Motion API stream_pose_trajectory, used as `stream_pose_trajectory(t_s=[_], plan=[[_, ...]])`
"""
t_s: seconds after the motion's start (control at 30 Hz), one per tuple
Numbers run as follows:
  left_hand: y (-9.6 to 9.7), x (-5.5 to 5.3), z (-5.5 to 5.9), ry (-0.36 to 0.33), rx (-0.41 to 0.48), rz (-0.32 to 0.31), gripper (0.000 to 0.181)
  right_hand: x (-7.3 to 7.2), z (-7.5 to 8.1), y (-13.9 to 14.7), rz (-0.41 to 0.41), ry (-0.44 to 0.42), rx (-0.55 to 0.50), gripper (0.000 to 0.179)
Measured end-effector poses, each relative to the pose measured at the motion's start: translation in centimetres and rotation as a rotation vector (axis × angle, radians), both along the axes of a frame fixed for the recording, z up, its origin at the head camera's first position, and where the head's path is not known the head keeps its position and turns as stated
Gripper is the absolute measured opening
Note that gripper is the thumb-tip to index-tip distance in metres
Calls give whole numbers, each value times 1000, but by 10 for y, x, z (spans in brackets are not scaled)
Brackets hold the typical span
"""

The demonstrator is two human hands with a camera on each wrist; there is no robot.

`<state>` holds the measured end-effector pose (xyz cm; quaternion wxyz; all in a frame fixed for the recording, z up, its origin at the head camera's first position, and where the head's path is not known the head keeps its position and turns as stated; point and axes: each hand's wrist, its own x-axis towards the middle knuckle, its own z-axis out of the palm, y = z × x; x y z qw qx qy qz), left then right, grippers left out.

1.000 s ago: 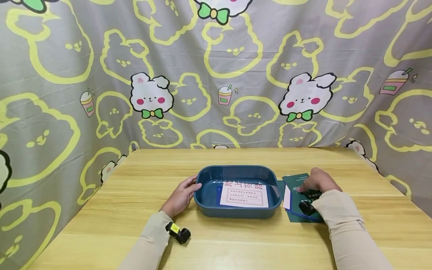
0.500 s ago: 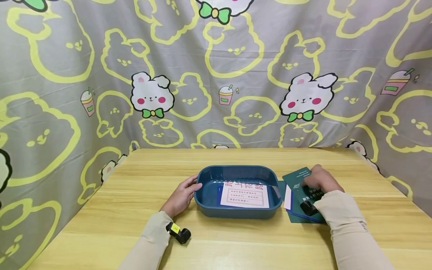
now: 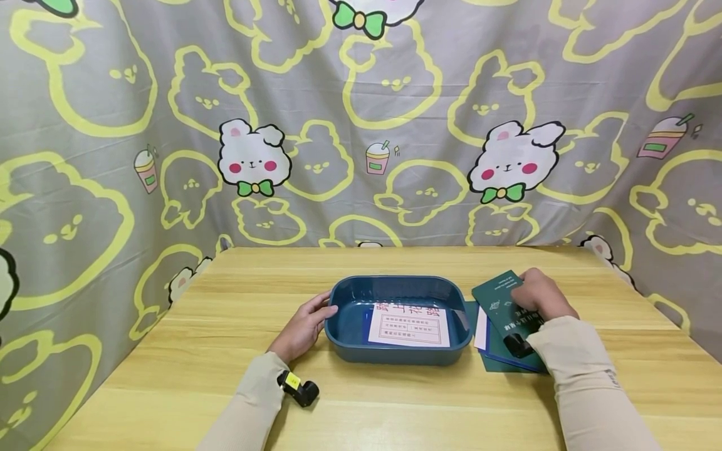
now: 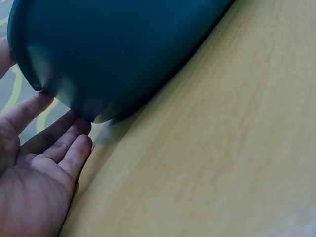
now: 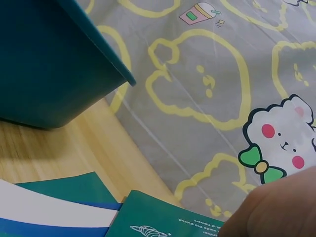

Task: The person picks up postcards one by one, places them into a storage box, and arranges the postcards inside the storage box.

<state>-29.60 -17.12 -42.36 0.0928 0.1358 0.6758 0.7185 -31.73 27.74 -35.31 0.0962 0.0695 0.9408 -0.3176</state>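
Note:
A dark teal rectangular basin (image 3: 395, 355) stands mid-table, with a pink printed card (image 3: 408, 326) over a blue one (image 3: 366, 327) inside. My left hand (image 3: 301, 329) holds its left end, thumb over the rim; in the left wrist view, fingers (image 4: 75, 154) lie against the outer wall. Right of the basin, my right hand (image 3: 544, 297) pinches a dark green card (image 3: 496, 297) printed with white text and a small planet. It is tilted up over a fanned pile of green, blue and pink cards (image 3: 496, 362). The right fingertips are mostly hidden behind the hand.
The wooden table (image 3: 395, 407) reaches back to a grey curtain (image 3: 316, 94) with yellow cartoon outlines, which also hangs at both sides. A small black camera (image 3: 299, 388) sits at the left wrist and another (image 3: 516, 344) at the right.
My right hand has drawn the top green card up and slightly away from the pile, turning it and baring more of the cards beneath. The left hand and basin have stayed put.

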Motion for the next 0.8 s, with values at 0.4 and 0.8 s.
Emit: stream_pose_trajectory(t_s=[0.4,0.8], plan=[[-1,1,0,3,-2,-1,53,5,6,-5,-33,45,-16,59],[-1,2,0,-1,-4,4,53,6,7,-5,-78,86,-51,59]])
